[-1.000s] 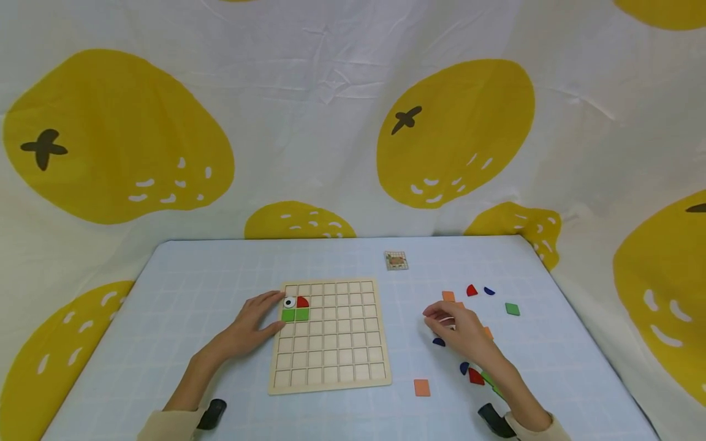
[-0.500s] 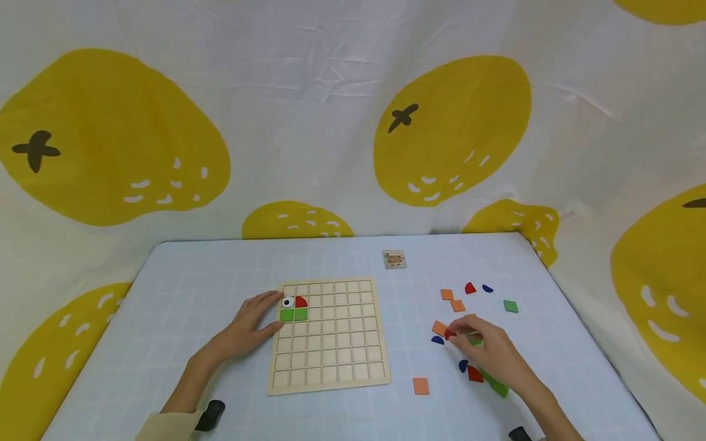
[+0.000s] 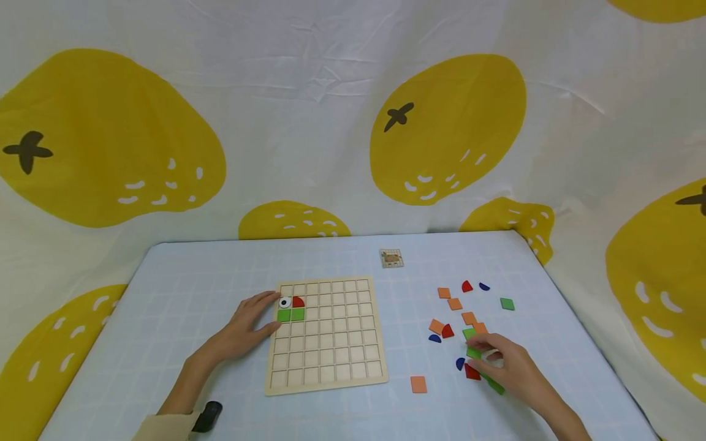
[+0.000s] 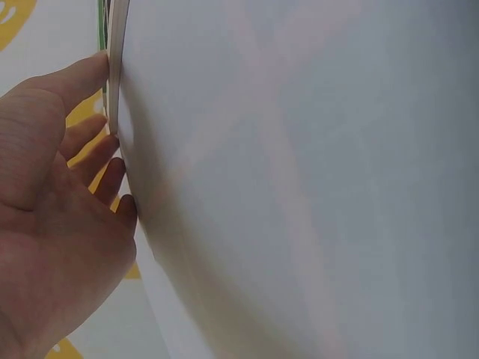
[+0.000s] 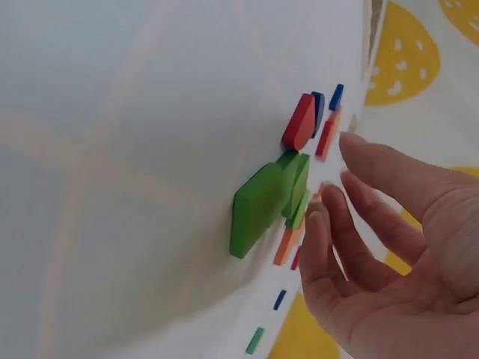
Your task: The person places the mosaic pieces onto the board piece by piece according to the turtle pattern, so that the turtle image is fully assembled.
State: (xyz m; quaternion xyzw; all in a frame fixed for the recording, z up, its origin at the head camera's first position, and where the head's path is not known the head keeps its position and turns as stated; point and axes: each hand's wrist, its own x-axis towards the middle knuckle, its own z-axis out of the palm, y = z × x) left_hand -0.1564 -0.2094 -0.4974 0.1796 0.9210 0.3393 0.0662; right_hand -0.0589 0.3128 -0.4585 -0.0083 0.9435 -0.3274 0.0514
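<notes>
A pale wooden grid board (image 3: pixel 330 352) lies on the table. In its upper left cells sit a round eye piece (image 3: pixel 285 302), a red quarter-circle (image 3: pixel 298 301) and two green squares (image 3: pixel 290 315). My left hand (image 3: pixel 241 327) rests along the board's left edge, thumb and fingertips touching the rim (image 4: pixel 114 82). My right hand (image 3: pixel 510 364) hovers over the loose pieces, thumb and fingers apart around a green square (image 3: pixel 473 352), holding nothing. In the right wrist view, green pieces (image 5: pixel 254 209) and a red quarter-circle (image 5: pixel 300 122) lie close past the fingertips.
Several orange squares (image 3: pixel 444 293), dark blue half-circles (image 3: pixel 434 338) and more red pieces (image 3: pixel 467 286) are scattered right of the board. A lone orange square (image 3: pixel 418 384) lies nearer the front. A small picture card (image 3: pixel 391 258) lies behind the board. A lemon-print cloth (image 3: pixel 298 122) hangs behind.
My right hand has moved right and toward me across the loose pieces. Half a second ago its fingertips were at a red quarter-circle, which now lies uncovered. The left hand stays at the board.
</notes>
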